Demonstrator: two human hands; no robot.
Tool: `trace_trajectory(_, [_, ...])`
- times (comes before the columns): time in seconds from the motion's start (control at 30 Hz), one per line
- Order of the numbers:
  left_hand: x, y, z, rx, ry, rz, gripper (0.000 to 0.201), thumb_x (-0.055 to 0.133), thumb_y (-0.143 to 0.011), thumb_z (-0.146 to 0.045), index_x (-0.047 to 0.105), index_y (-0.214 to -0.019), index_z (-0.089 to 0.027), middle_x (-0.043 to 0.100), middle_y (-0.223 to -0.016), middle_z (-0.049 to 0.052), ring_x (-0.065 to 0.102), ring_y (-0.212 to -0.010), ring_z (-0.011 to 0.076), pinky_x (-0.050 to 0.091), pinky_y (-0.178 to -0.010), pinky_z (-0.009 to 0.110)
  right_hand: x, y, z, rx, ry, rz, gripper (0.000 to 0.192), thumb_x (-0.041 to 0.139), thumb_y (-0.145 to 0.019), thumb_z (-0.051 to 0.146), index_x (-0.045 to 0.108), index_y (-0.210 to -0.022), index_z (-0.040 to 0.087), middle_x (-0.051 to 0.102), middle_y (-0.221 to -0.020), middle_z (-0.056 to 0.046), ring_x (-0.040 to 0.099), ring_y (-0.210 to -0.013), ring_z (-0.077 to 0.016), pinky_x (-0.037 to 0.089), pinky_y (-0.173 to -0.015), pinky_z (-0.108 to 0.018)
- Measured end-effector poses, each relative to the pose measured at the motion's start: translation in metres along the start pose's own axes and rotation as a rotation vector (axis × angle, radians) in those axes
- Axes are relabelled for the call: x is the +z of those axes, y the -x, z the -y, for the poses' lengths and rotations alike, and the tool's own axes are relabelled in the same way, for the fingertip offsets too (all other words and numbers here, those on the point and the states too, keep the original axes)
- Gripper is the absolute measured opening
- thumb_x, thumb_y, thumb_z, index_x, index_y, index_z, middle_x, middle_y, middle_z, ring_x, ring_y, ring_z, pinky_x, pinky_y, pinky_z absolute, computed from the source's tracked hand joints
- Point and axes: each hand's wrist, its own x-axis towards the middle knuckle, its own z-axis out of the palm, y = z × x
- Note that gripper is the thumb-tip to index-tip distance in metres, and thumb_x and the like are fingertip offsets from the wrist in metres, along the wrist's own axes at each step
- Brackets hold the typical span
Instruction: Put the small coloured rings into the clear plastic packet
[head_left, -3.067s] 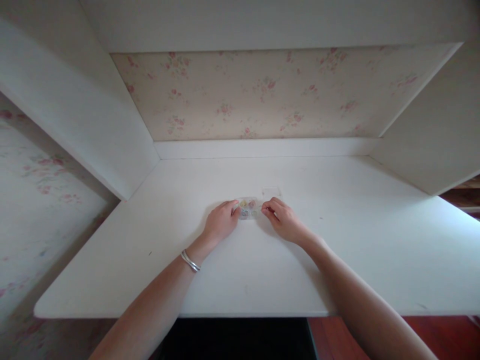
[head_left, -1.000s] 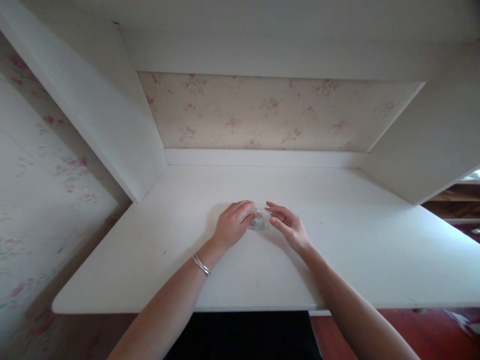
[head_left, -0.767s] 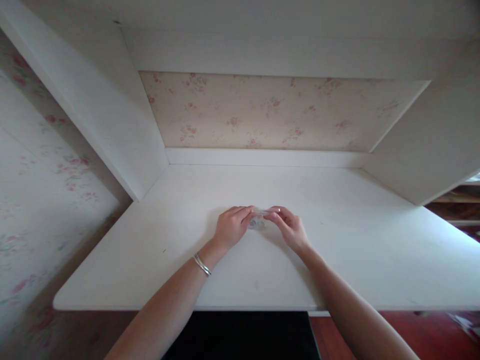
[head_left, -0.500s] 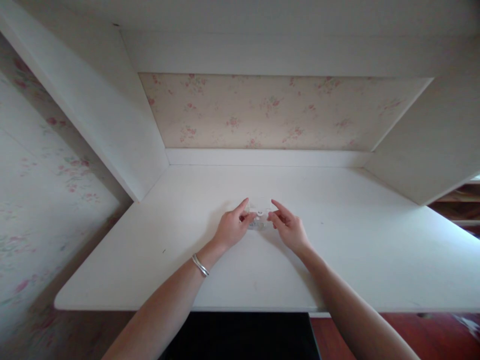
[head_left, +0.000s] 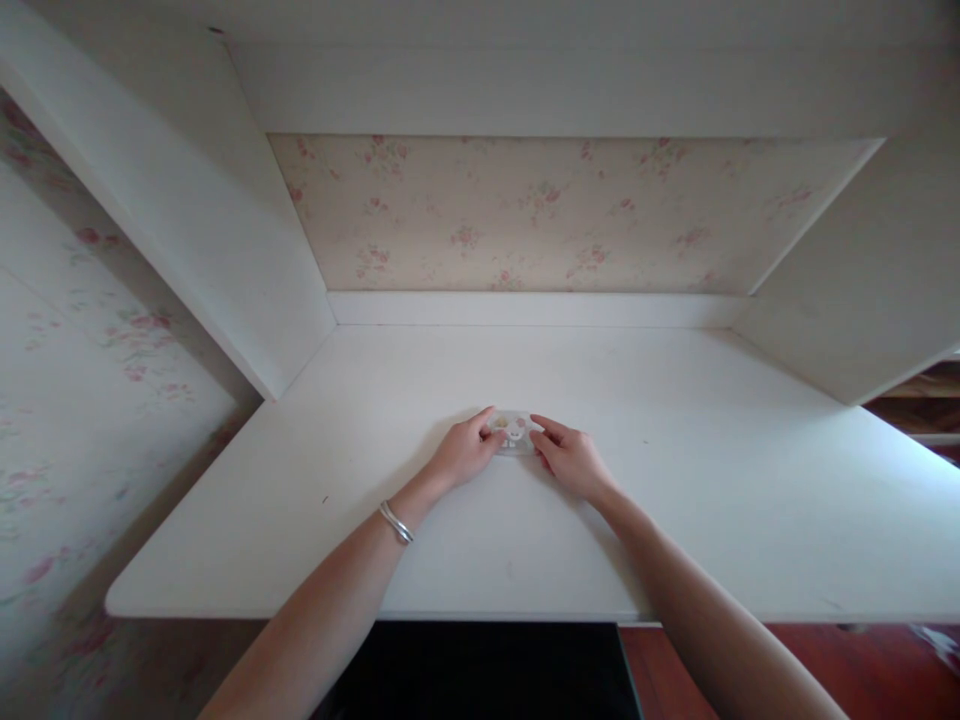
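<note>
Near the middle of the white desk (head_left: 420, 370) is a small, flat, see-through plastic case (head_left: 514, 447) with pale rounded shapes on or inside it, one of them yellowish. My left hand (head_left: 466, 450) closes on its left side, thumb on the near face and index finger along the far left corner. On the opposite side my right hand (head_left: 571, 458) pinches it, index finger at the far right corner and thumb on the right edge. The other fingers curl under and are partly hidden. A silver bangle (head_left: 396, 522) circles my left wrist.
A white side panel (head_left: 180, 200) rises at the left, another (head_left: 847, 290) at the right. Flowered wallpaper (head_left: 525, 215) covers the back, below a white overhead board (head_left: 555, 90). Something black (head_left: 487, 670) lies below the desk's front edge, beside a reddish floor (head_left: 697, 670).
The clear part standing up between my index fingers has come down, and the case now looks flat. My right hand has moved slightly left, closer to my left hand. The camera view has shifted slightly.
</note>
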Motion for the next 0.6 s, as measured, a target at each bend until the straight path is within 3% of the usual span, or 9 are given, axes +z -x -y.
trace_trajectory(0.13, [-0.0025,-0.0012,0.003,0.013,0.045,-0.009,0.076,0.057,-0.075,-0.054,0.036,-0.136,-0.013,0.059,-0.107,0.01,0.058,-0.083,0.0171,0.048,-0.077,0.029,0.0001,0.0005,0.0006,-0.021,0.013,0.016,0.049,0.038,-0.087,0.043,0.054,-0.125,0.018,0.057,-0.053,0.002,0.053,-0.048,-0.0136,0.041,-0.05,-0.025])
trace_trajectory(0.23, [-0.0049,-0.0025,0.006,0.02,0.13,0.046,0.097,0.071,-0.062,-0.052,0.028,-0.14,-0.015,0.038,-0.134,0.017,0.059,-0.085,0.016,0.05,-0.077,0.03,0.0002,0.0001,0.001,-0.039,0.056,-0.008,0.048,0.039,-0.087,0.042,0.055,-0.124,0.017,0.061,-0.058,0.0,0.056,-0.053,-0.0147,0.042,-0.053,-0.025])
trace_trajectory(0.3, [-0.0058,-0.0039,0.0075,0.038,0.156,0.092,0.098,0.073,-0.061,-0.05,0.027,-0.141,-0.018,0.03,-0.141,0.016,0.059,-0.088,0.0165,0.051,-0.078,0.031,0.0004,-0.0003,0.0019,-0.045,0.078,-0.025,0.048,0.04,-0.086,0.042,0.056,-0.123,0.016,0.063,-0.062,-0.002,0.057,-0.057,-0.0153,0.043,-0.055,-0.026])
trace_trajectory(0.47, [-0.0056,-0.0071,0.0088,0.095,0.06,0.084,0.082,0.071,-0.065,-0.046,0.039,-0.135,-0.017,0.04,-0.137,0.012,0.053,-0.107,0.0229,0.047,-0.089,0.034,0.0007,-0.0016,0.0053,-0.036,0.117,-0.04,0.044,0.041,-0.085,0.039,0.059,-0.12,0.019,0.066,-0.067,-0.002,0.06,-0.061,-0.0169,0.044,-0.058,-0.027])
trace_trajectory(0.6, [-0.0049,-0.0071,0.0091,0.111,0.041,0.061,0.082,0.072,-0.064,-0.046,0.041,-0.133,-0.016,0.043,-0.136,0.012,0.052,-0.11,0.0233,0.046,-0.091,0.035,0.0007,-0.0026,0.0044,-0.031,0.14,-0.05,0.044,0.041,-0.086,0.04,0.06,-0.12,0.02,0.07,-0.08,-0.005,0.064,-0.072,-0.0196,0.046,-0.065,-0.029])
